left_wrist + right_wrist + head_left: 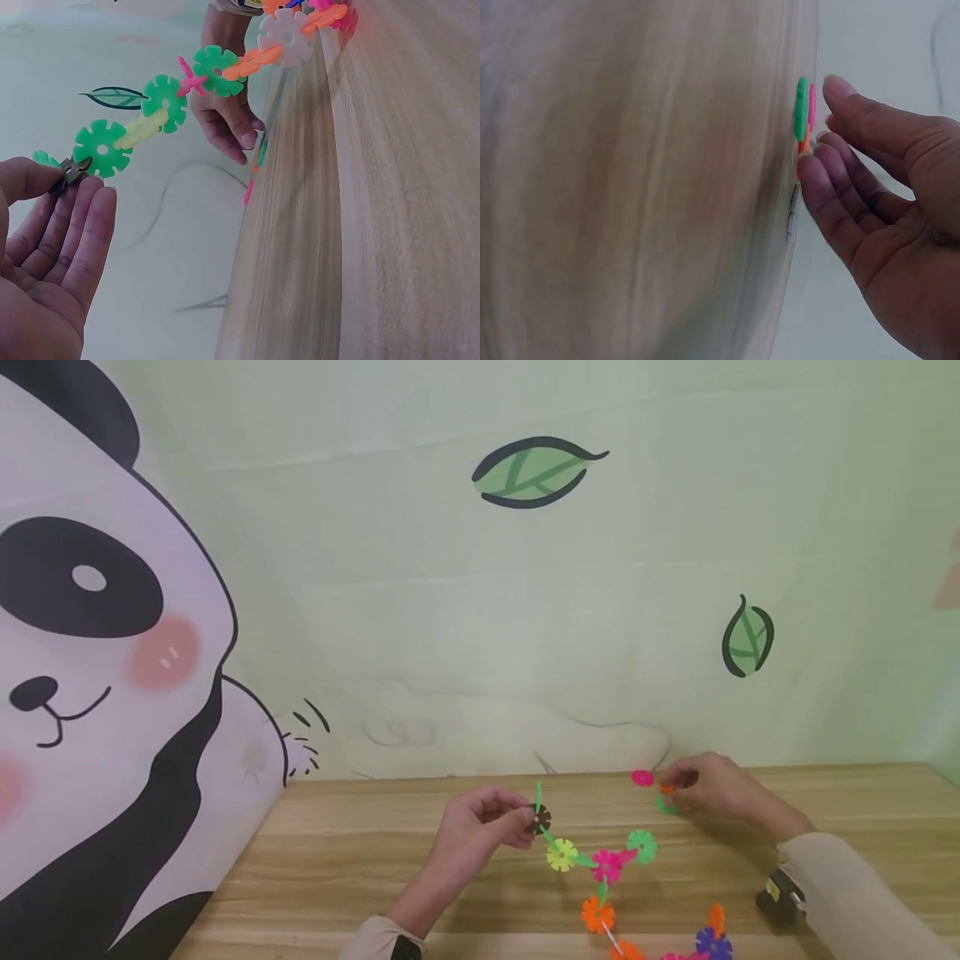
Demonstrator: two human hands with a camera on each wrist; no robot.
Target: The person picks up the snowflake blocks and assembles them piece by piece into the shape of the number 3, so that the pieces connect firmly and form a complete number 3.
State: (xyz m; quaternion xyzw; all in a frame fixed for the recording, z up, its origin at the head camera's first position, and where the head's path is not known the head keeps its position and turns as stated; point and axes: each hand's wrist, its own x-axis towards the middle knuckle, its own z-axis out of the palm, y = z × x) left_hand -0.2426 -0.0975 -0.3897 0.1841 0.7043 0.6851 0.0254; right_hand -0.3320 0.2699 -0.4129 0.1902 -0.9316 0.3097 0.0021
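My left hand (480, 827) pinches a dark brown snowflake disc (538, 819) between thumb and fingers. That disc is the end of a chain of slotted plastic discs. A green disc (102, 148) joins it, and a yellow disc (561, 855), a pink disc (606, 866) and an orange disc (597, 913) follow lower down. My right hand (708, 789) is at the table's back, its thumb apart from its bent fingers. Its fingertips are right by a loose orange disc (804, 142), with a green disc (801, 109) and a pink disc (642, 777) beside it.
A greyish disc (793, 214) lies under the right fingers. The wooden table (360, 860) ends at a pale green backdrop (375, 568) with a printed panda. A purple disc (714, 942) of the chain shows at the bottom edge.
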